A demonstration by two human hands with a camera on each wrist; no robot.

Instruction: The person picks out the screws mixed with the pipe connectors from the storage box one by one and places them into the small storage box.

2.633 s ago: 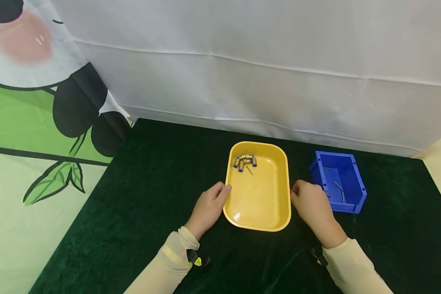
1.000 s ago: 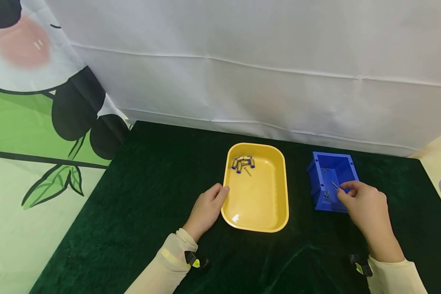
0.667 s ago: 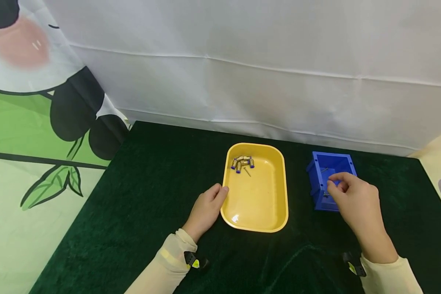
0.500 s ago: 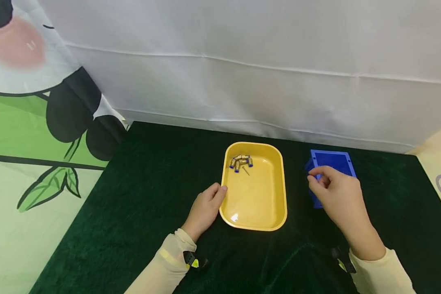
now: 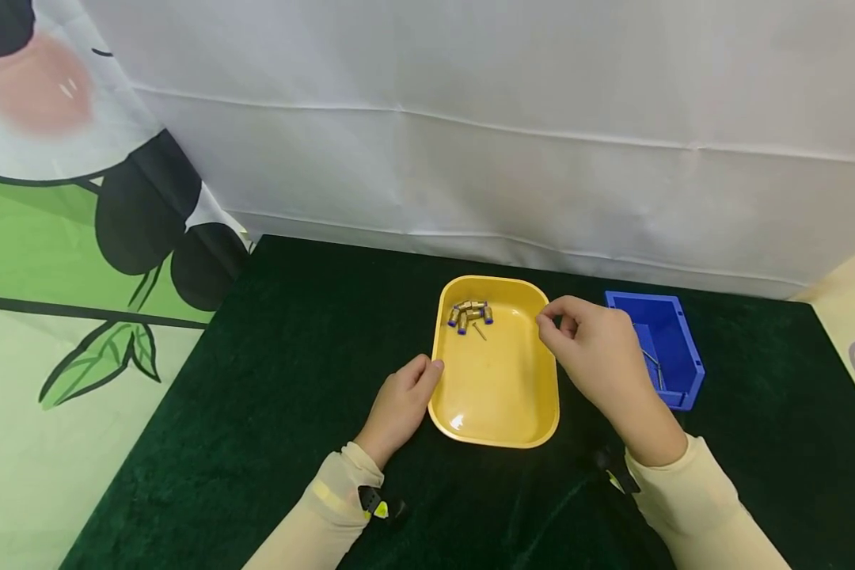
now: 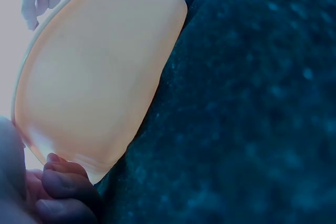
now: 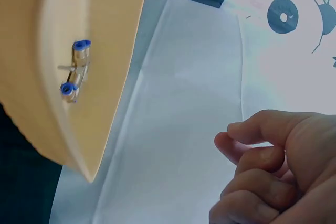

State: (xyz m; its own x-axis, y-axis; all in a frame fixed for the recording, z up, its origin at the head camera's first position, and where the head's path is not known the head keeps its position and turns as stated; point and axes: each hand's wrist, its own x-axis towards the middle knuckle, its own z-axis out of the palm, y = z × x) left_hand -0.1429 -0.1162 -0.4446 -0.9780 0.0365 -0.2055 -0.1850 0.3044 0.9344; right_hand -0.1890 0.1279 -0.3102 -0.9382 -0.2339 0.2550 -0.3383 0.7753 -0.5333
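My left hand (image 5: 397,408) grips the left rim of a yellow tray (image 5: 495,404), thumb on top and fingers curled beneath. In the tray's far left corner lie several brass push-in fittings (image 5: 463,323) with blue ends, and a screw (image 5: 480,331) beside them. My right hand (image 5: 602,352) hovers over the tray's right rim with loosely bent fingers. In the right wrist view, the thumb and index fingertips of that right hand (image 7: 278,166) are close together, with nothing visible between them. A blue bin (image 5: 684,348) behind the right hand holds several screws (image 5: 659,376), partly hidden by the wrist.
Dark green cloth (image 5: 313,340) covers the table. A white curtain (image 5: 470,174) hangs along its far edge, and a printed panda backdrop (image 5: 64,222) stands to the left. The bin sits a short way right of the tray.
My right hand went from the tray's right side to the blue bin, then came back left above the tray's right rim. The left hand and tray have stayed in place.
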